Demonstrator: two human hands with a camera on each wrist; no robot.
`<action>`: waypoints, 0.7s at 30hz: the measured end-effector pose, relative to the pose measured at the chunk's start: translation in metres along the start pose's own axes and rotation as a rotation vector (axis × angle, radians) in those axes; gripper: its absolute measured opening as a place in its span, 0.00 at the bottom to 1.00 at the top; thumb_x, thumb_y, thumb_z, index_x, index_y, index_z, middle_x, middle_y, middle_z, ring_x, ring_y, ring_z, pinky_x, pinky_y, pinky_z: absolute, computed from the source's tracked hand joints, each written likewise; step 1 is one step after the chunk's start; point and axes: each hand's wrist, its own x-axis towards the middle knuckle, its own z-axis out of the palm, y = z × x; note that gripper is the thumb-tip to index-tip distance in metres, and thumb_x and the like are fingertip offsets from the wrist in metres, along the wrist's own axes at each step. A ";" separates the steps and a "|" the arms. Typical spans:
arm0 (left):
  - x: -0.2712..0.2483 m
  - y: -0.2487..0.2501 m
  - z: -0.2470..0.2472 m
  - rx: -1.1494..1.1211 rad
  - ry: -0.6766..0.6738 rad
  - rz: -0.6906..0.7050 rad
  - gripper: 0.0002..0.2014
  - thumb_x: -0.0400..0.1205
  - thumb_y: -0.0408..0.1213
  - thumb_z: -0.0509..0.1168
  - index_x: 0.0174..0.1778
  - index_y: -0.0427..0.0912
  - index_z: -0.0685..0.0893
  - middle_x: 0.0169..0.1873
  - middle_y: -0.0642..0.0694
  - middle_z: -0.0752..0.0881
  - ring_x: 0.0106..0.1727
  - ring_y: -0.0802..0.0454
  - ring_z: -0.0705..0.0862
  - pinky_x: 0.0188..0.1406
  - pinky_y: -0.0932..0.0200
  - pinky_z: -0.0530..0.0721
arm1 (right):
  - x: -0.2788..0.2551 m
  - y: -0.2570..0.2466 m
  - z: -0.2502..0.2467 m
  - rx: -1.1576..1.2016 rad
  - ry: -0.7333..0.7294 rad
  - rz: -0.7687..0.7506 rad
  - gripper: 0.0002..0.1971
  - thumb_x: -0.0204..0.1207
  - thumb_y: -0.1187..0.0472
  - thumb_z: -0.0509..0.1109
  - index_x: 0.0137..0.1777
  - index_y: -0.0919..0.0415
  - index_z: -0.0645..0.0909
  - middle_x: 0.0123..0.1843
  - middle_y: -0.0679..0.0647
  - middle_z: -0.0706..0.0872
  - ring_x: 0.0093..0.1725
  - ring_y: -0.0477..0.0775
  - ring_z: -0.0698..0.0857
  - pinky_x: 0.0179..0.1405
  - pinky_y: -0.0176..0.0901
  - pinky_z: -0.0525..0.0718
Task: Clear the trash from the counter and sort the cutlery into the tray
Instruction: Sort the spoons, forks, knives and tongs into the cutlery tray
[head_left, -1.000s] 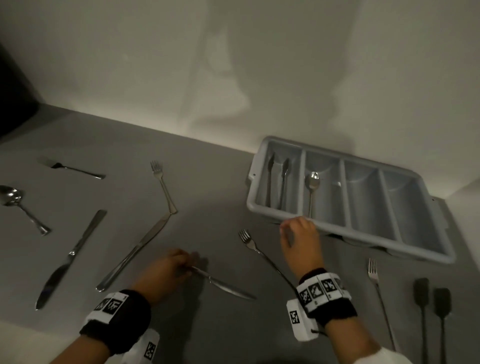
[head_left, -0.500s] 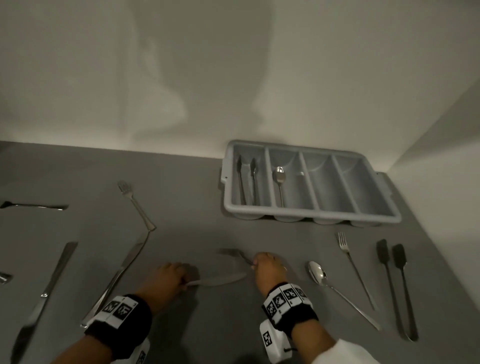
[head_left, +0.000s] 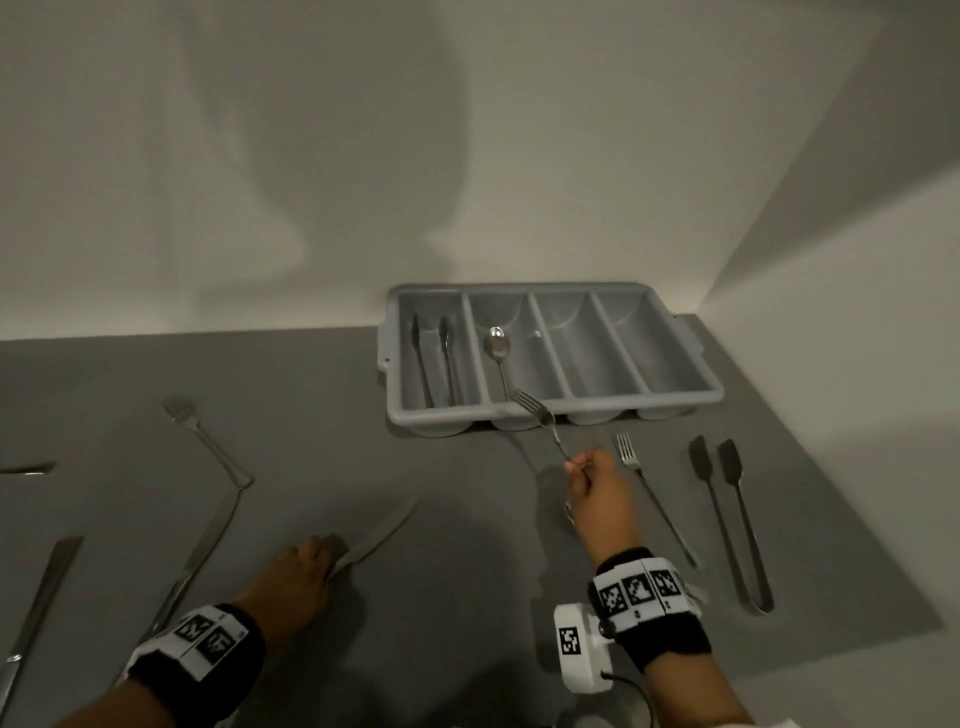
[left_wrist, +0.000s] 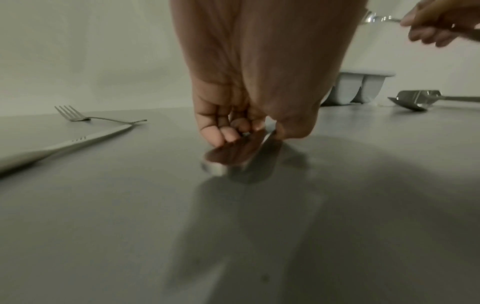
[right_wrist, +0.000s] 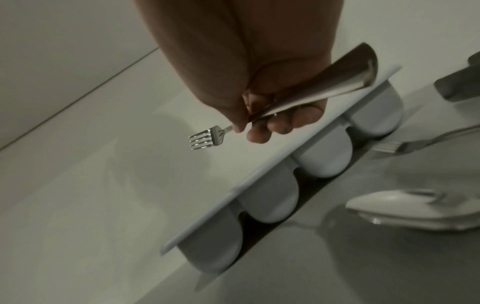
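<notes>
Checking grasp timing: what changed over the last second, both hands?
The right hand took hold of the fork that lay on the counter and lifted it; its tines now hang over the tray's front rim. The left hand kept its grip on the knife, whose blade swung round to point up-right. Tray contents and the other cutlery stayed put.
</notes>
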 end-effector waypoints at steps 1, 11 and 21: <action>0.000 0.003 -0.004 -0.071 -0.020 -0.019 0.24 0.83 0.39 0.49 0.77 0.42 0.58 0.73 0.39 0.67 0.66 0.41 0.75 0.68 0.52 0.72 | 0.005 0.005 -0.008 0.018 0.021 0.003 0.05 0.79 0.63 0.60 0.42 0.58 0.69 0.37 0.55 0.81 0.38 0.55 0.79 0.41 0.41 0.70; -0.023 0.031 -0.034 -0.399 -0.015 -0.056 0.07 0.84 0.45 0.53 0.50 0.65 0.74 0.55 0.51 0.85 0.53 0.53 0.83 0.54 0.57 0.75 | 0.076 0.053 -0.098 0.011 0.129 0.031 0.05 0.76 0.70 0.64 0.49 0.65 0.80 0.35 0.51 0.81 0.36 0.52 0.79 0.37 0.33 0.75; 0.058 0.176 -0.102 -0.797 0.450 0.142 0.08 0.79 0.52 0.59 0.47 0.71 0.68 0.31 0.59 0.86 0.31 0.61 0.82 0.36 0.72 0.79 | 0.222 0.072 -0.116 -0.040 -0.054 0.087 0.15 0.75 0.73 0.62 0.61 0.73 0.77 0.61 0.71 0.83 0.63 0.68 0.80 0.63 0.51 0.75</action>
